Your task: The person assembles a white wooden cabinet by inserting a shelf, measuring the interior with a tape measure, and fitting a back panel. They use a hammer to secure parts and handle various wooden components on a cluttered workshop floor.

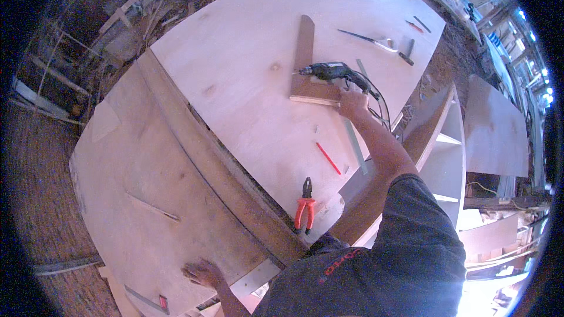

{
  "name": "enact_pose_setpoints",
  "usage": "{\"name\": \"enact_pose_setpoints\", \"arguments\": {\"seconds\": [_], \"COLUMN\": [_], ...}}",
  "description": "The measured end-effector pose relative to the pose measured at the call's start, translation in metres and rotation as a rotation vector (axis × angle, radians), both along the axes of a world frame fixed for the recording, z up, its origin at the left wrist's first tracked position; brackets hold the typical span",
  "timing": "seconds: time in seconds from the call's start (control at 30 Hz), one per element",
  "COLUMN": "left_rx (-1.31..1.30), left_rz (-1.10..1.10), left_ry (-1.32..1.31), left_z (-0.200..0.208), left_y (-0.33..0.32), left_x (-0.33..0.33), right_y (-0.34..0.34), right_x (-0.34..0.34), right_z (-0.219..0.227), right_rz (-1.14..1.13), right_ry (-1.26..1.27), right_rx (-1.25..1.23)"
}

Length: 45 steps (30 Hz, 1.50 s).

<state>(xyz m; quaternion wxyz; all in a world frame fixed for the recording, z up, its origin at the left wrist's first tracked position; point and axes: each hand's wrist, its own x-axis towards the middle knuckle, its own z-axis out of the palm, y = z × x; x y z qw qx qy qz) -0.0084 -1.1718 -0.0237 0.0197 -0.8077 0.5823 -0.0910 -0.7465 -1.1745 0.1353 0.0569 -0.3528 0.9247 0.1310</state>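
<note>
My right hand (354,103) reaches far over the pale plywood sheet and is closed on the dark corded power drill (330,71), whose bit end faces left. Under the drill lies an L-shaped brown board (304,47). My left hand (202,272) rests on the nearer wooden panel (158,170) at the lower left, fingers spread and holding nothing. Between the hands, pliers with red handles (305,206) and a red pencil (328,158) lie on the plywood. A thin grey-green strip (356,147) runs beneath my right forearm.
Farther right on the plywood lie a handsaw (367,39), a dark-handled tool (406,53) and small slim items. A wood sliver (151,206) and a metal blade with a red end (147,299) lie at left. An open shelf unit (447,161) stands at right.
</note>
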Motion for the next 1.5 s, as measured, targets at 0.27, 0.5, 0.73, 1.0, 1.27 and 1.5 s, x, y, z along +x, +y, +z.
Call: {"name": "enact_pose_setpoints", "arguments": {"seconds": [0.27, 0.5, 0.73, 1.0, 1.27, 1.5], "left_rx": [-0.465, -0.461, -0.403, -0.36, -0.387, -0.39], "left_rz": [-0.277, -0.661, -0.535, -0.423, -0.251, -0.084], "left_ry": [0.777, 0.555, 0.599, 0.636, 0.624, 0.643], "left_z": [0.021, 0.081, 0.087, 0.07, 0.083, 0.071], "left_y": [-0.02, -0.043, 0.002, 0.106, 0.145, 0.164], "left_x": [-0.058, -0.116, -0.05, 0.038, 0.052, 0.049], "right_y": [0.116, 0.245, 0.272, 0.179, 0.104, 0.087], "right_x": [0.082, 0.173, 0.28, 0.297, 0.302, 0.249], "right_z": [-0.01, -0.071, -0.09, -0.036, -0.023, -0.05], "right_rz": [-0.308, -0.158, -0.078, 0.054, -0.174, 0.063], "right_ry": [-0.116, -0.121, -0.441, -0.355, -0.392, -0.328], "right_rx": [-0.567, -0.561, -0.587, -0.543, -0.302, -0.285]}}
